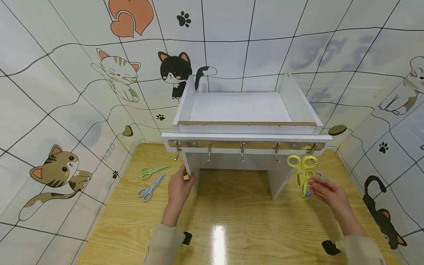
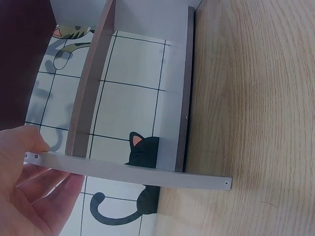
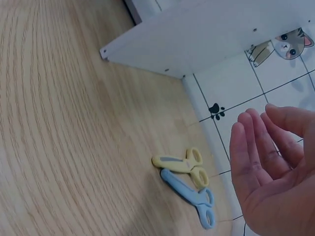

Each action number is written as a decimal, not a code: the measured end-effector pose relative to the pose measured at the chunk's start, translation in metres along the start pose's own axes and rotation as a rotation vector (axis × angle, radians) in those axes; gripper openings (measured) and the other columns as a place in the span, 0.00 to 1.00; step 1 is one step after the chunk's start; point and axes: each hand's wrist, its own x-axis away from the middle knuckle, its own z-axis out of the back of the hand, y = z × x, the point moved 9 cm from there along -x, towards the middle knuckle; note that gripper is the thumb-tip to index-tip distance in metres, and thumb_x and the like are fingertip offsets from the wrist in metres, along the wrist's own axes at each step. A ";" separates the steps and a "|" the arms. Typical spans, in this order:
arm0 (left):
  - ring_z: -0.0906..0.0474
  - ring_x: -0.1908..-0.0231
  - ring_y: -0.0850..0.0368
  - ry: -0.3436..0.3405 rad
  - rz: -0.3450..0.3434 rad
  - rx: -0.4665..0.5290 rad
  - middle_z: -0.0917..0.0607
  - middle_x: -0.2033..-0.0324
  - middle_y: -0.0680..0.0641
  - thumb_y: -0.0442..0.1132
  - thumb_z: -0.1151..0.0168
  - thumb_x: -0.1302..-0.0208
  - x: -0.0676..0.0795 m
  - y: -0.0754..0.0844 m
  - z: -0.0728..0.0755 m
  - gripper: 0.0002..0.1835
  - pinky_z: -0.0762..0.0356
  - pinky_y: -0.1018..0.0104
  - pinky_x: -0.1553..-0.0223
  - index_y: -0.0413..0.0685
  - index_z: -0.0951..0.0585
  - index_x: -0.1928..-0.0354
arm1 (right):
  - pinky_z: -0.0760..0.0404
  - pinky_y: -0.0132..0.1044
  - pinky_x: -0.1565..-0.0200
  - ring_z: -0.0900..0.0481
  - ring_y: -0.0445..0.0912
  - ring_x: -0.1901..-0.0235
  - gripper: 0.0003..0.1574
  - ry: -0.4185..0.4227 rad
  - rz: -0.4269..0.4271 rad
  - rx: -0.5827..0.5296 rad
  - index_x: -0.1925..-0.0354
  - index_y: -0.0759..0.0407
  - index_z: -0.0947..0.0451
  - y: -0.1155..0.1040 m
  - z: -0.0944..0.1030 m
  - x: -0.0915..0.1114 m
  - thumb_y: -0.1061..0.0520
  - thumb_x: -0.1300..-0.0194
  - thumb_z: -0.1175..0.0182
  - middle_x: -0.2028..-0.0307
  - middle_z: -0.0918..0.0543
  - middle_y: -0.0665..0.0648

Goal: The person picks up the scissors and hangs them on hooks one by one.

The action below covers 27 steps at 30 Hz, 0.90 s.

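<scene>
Wall covering: white with dark grid lines, printed with cats and paw prints, rising behind and at both sides.
Table: pale wood grain, with a bright streak of reflected light near the front.
Shelf: white, standing upright toward the back of the table, with a tray-like top on two side panels.
Hook rail: shiny, fixed across the shelf's front just under the top.
Left hand: grasping the front edge of the shelf's left side panel, thumb on the inner face, fingers on the outer.
Right hand: grasping nothing; fingers extended, thumb apart from them, near the hanging scissors and clear of the shelf.
Hanging scissors: yellow, at the right-end hook, handle rings up and blades down.
Right-side pair: yellow scissors and blue scissors lying on the table beyond the right panel, tips close together, handles spread apart.
Left-side pair: green scissors and light-blue scissors lying on the table left of the left hand, the green farther back.
Hooks: five, metal, spaced along the rail.
</scene>
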 end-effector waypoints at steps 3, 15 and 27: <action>0.11 0.57 0.42 0.002 -0.003 -0.007 0.12 0.52 0.38 0.34 0.38 0.38 0.000 0.000 0.000 0.21 0.11 0.52 0.63 0.47 0.22 0.42 | 0.14 0.28 0.56 0.12 0.34 0.60 0.16 0.049 -0.039 0.080 0.50 0.45 0.16 0.009 0.016 -0.008 0.63 0.30 0.41 0.60 0.11 0.40; 0.11 0.59 0.42 -0.001 0.009 -0.004 0.12 0.52 0.37 0.34 0.38 0.38 0.000 0.000 0.001 0.22 0.11 0.52 0.64 0.48 0.23 0.40 | 0.15 0.25 0.59 0.15 0.29 0.64 0.13 0.076 -0.162 0.322 0.58 0.37 0.19 0.035 0.037 -0.024 0.59 0.29 0.40 0.66 0.14 0.32; 0.11 0.59 0.42 0.003 0.007 0.004 0.12 0.53 0.37 0.34 0.38 0.38 0.000 0.001 0.002 0.20 0.11 0.52 0.64 0.47 0.22 0.43 | 0.16 0.25 0.63 0.20 0.26 0.70 0.37 0.100 -0.291 0.781 0.36 0.84 0.39 0.055 0.044 -0.037 0.54 0.27 0.45 0.62 0.12 0.52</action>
